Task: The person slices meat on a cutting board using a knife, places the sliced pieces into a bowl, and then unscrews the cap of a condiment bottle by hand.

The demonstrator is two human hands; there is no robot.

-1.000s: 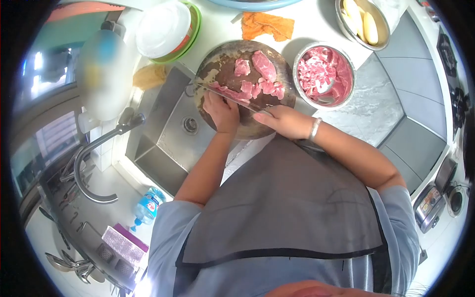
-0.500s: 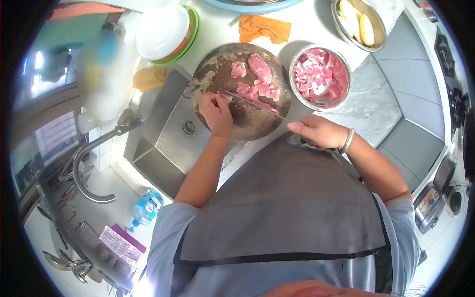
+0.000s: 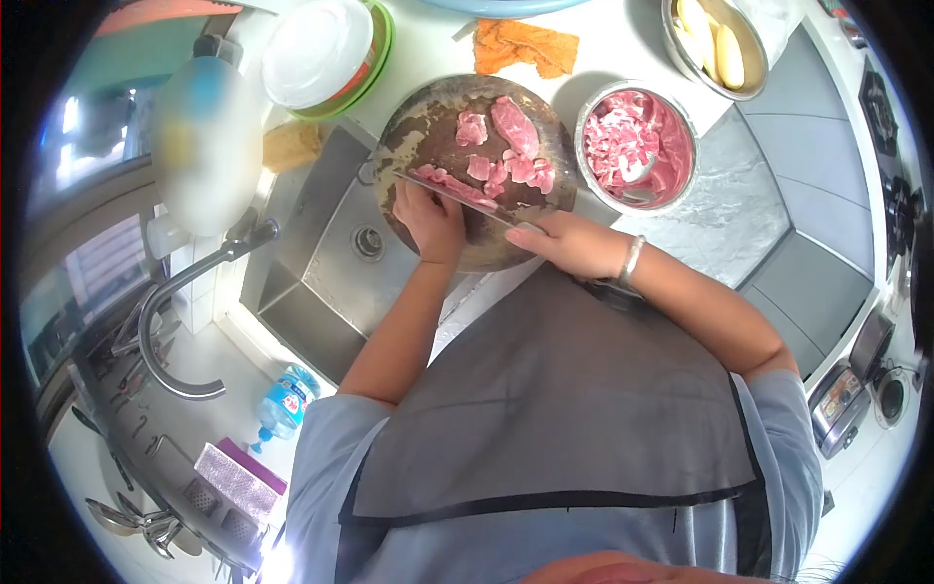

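A round wooden chopping board (image 3: 418, 117) lies partly over the sink's edge. My right hand (image 3: 574, 245) is closed round the handle of a knife (image 3: 467, 201), whose blade slants up and left across the board's lower half. Directly below the blade, my left hand (image 3: 428, 222) has its fingers curled near the blade's tip; what they hold, if anything, is hidden. Pink meat strips (image 3: 455, 185) lie along the blade's upper side. Farther up the board are a larger piece of meat (image 3: 515, 127), a small chunk (image 3: 471, 128) and several slices (image 3: 525, 168).
Right of the board stands a metal bowl of cut meat (image 3: 637, 146), with a bowl of pale peeled vegetables (image 3: 728, 56) behind it. An orange cloth (image 3: 525, 47) lies at the back. Stacked plates (image 3: 317, 54), the sink (image 3: 336, 273) and a curved faucet (image 3: 156, 321) are on the left.
Since half a second ago, my right hand has moved left and the knife lies closer to my left hand. Meat strips now lie along the blade, and the other slices have shifted slightly.
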